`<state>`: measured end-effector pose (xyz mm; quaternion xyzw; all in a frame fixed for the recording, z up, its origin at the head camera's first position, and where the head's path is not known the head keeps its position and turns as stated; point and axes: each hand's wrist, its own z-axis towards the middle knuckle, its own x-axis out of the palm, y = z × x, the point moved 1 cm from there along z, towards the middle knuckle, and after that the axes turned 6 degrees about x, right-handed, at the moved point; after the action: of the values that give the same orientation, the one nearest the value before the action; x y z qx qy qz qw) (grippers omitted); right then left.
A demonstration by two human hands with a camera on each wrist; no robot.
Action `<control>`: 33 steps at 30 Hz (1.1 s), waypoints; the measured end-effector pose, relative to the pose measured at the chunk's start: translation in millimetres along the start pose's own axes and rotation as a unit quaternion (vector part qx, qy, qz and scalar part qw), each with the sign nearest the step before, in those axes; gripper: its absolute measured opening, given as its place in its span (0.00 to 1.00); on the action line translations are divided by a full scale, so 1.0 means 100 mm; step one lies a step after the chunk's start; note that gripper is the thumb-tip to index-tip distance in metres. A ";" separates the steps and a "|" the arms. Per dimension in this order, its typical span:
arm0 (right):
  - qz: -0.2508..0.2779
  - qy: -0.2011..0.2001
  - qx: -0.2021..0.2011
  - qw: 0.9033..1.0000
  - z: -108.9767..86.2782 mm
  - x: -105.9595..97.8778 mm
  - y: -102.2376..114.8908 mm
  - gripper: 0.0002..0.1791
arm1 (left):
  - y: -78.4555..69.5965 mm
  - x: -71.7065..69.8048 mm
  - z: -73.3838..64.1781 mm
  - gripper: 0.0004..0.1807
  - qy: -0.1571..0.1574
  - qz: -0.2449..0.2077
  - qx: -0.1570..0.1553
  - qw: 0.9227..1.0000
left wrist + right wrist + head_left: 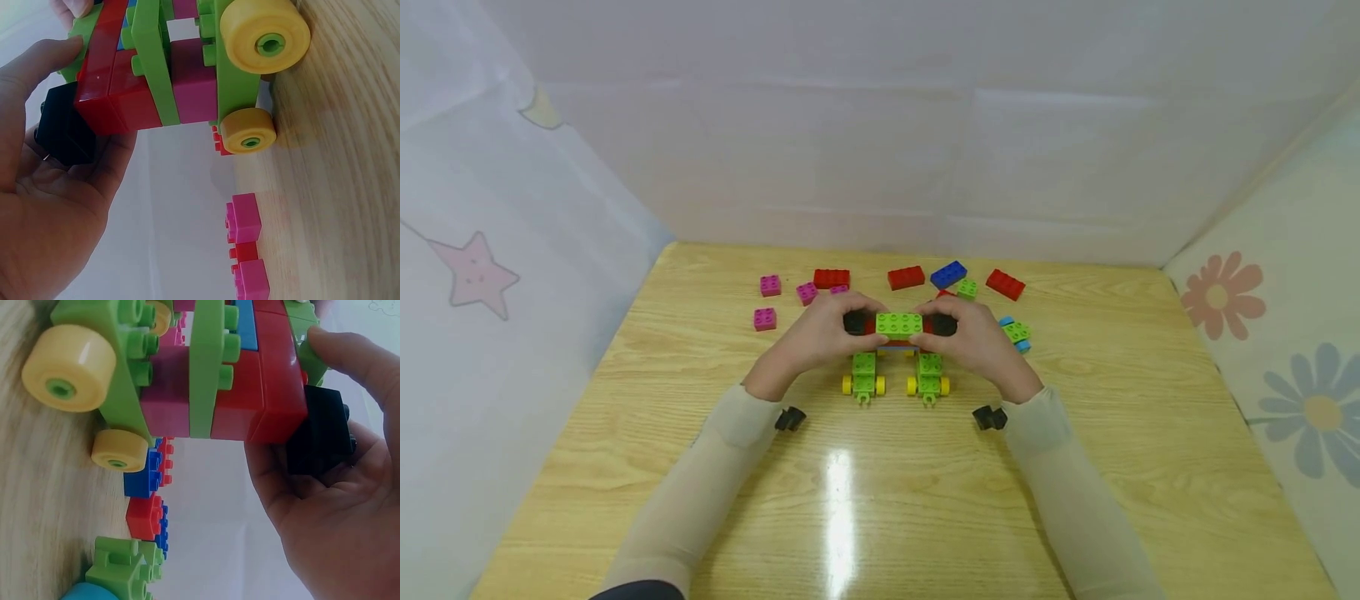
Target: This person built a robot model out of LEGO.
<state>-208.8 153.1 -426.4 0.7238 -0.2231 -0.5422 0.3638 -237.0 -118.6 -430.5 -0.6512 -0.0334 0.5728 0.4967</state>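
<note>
A toy-brick build stands on two light green wheeled bases (929, 385) with yellow wheels (265, 34). Above them are magenta bricks (165, 387), a green layer (206, 375), and red bricks (134, 100) with some blue. On top lies a light green eight-stud brick (898, 323), with a black brick at either end, one left (62, 125) and one right (319, 428). My left hand (826, 333) pinches the green brick's left end, thumb in front and fingers behind. Mirroring it, my right hand (973, 335) pinches the right end.
Behind the build lie magenta bricks (765, 319), red bricks (906, 277), a blue brick (949, 275) and a small green brick (967, 289). A green and light blue piece (1017, 332) sits beside the right wrist. White cloth (850, 167) hangs along the table's back edge.
</note>
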 end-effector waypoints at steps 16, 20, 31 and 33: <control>0.047 -0.014 0.008 0.999 -0.09 -0.29 -0.08 0.26 | -0.01 0.00 -0.02 0.21 0.002 -0.004 -0.009 1.000; 0.038 -0.029 0.011 0.999 -0.06 -0.38 -0.15 0.26 | -0.02 -0.01 -0.02 0.23 0.001 -0.008 -0.017 1.000; 0.020 -0.070 0.034 0.997 0.04 -0.64 -0.42 0.27 | -0.01 0.00 -0.02 0.25 0.004 -0.014 -0.023 1.000; 0.021 -0.070 0.037 0.997 0.07 -0.65 -0.48 0.27 | -0.01 -0.01 -0.03 0.25 0.005 -0.015 -0.027 1.000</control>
<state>-239.4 228.2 -423.5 0.6921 -0.2830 -0.5755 0.3312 -234.3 -120.1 -429.7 -0.6668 -0.0559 0.5606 0.4878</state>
